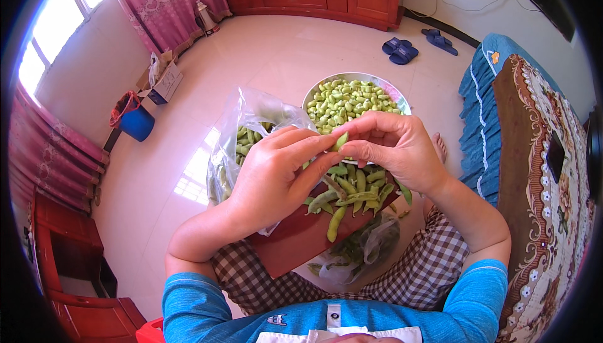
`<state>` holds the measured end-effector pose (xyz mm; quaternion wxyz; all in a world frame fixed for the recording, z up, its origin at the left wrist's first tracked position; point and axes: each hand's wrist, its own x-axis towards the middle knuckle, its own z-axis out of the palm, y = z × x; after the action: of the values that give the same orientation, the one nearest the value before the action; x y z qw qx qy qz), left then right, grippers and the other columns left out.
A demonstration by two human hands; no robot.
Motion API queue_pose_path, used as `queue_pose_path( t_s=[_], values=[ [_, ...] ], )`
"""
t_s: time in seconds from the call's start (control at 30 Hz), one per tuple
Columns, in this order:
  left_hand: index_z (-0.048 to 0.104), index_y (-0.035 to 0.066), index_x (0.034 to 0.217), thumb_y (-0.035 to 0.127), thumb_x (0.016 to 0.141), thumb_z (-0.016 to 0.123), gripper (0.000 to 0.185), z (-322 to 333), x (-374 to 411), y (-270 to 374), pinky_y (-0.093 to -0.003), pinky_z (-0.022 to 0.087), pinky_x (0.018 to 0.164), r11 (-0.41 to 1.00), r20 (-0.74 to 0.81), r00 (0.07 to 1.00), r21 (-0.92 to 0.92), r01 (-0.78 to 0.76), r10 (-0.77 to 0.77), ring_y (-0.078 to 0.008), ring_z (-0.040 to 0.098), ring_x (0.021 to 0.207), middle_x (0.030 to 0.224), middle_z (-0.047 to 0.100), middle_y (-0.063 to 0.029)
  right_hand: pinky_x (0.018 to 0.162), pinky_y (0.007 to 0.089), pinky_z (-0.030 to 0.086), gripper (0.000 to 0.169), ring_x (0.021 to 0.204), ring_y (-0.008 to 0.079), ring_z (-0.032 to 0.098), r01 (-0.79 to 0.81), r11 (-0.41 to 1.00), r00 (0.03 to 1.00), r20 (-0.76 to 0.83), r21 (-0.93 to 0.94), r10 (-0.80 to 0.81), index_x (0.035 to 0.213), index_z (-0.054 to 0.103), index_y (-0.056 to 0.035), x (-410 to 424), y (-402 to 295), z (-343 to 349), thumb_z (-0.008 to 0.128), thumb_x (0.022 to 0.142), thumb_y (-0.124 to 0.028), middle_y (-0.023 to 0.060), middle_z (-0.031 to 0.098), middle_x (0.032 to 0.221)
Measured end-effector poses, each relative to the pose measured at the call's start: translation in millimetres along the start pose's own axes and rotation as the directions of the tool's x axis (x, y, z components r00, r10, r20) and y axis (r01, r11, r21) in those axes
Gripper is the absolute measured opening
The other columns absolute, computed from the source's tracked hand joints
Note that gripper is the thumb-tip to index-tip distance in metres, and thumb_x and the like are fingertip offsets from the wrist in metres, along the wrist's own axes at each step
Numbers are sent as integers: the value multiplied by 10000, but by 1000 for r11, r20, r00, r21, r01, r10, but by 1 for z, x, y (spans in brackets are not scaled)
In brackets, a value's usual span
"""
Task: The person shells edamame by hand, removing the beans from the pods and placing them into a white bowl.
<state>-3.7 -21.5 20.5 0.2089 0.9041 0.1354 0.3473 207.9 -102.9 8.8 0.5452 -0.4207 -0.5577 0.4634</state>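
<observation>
Between the fingertips of both hands is a green soybean pod (341, 142). My left hand (285, 169) pinches one end of it, and my right hand (395, 147) grips the other with thumb and forefinger. Just beyond them, a white bowl (309, 94) with a floral rim holds many shelled green beans (346, 100). Below my hands, loose pods (360, 187) are heaped on a dark red board or stool top (301, 242). A clear plastic bag (226, 154) of unshelled pods (249, 138) stands beside my left hand, partly hidden by it.
Under the red surface, between my knees, lies another plastic bag (372, 249) with green contents. To the right is a bed or couch with a patterned cover (560, 230) and a dark phone-like object (556, 157). A blue bin (136, 122), a cardboard box (162, 81) and slippers (400, 51) are on the floor.
</observation>
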Motion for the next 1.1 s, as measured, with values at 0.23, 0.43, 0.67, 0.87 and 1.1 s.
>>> queue_pose_path(
  t_s=[0.23, 0.43, 0.67, 0.87, 1.1],
  values=[
    [738, -24, 1048, 71, 875, 741, 198, 2, 0, 2, -388, 509, 608, 998, -7, 999, -58, 39, -39, -298, 644, 684, 772, 674, -159, 863, 242, 542, 134, 948, 99, 668, 173, 981, 984, -17, -84, -175, 1029, 699, -18, -1, 9, 3, 747, 916, -72, 33, 688, 1002],
    [744, -30, 1032, 63, 863, 748, 193, 7, -3, -1, -384, 497, 552, 996, -24, 998, -74, 56, -58, -294, 637, 620, 717, 656, -154, 853, 255, 513, 107, 922, 104, 624, 237, 965, 969, -45, -117, -243, 979, 683, -35, 0, 11, 10, 753, 903, -63, 18, 637, 946],
    [738, -22, 1068, 53, 874, 734, 207, 6, -2, -1, -369, 495, 551, 998, -42, 999, -55, 32, -35, -283, 642, 617, 726, 659, -157, 869, 243, 522, 103, 959, 97, 651, 163, 986, 985, -50, -34, -165, 1001, 694, -27, 0, 8, 11, 737, 928, -86, 26, 681, 998],
    [744, -16, 1099, 34, 878, 757, 227, 4, 1, 3, -311, 512, 584, 993, -47, 993, -49, 109, -111, -198, 678, 631, 745, 691, -141, 849, 233, 556, 226, 943, 95, 679, 37, 998, 997, -70, 43, -33, 1156, 716, -17, -1, 6, 7, 715, 956, -121, 42, 724, 1061],
    [756, 0, 1077, 57, 874, 769, 212, 4, 2, 1, -314, 511, 579, 996, -76, 994, -33, 77, -79, -210, 676, 619, 739, 693, -149, 827, 221, 543, 204, 949, 96, 659, 98, 994, 992, -72, -36, -101, 1137, 751, -35, 1, 3, 6, 709, 958, -122, 28, 694, 1022]
  ],
)
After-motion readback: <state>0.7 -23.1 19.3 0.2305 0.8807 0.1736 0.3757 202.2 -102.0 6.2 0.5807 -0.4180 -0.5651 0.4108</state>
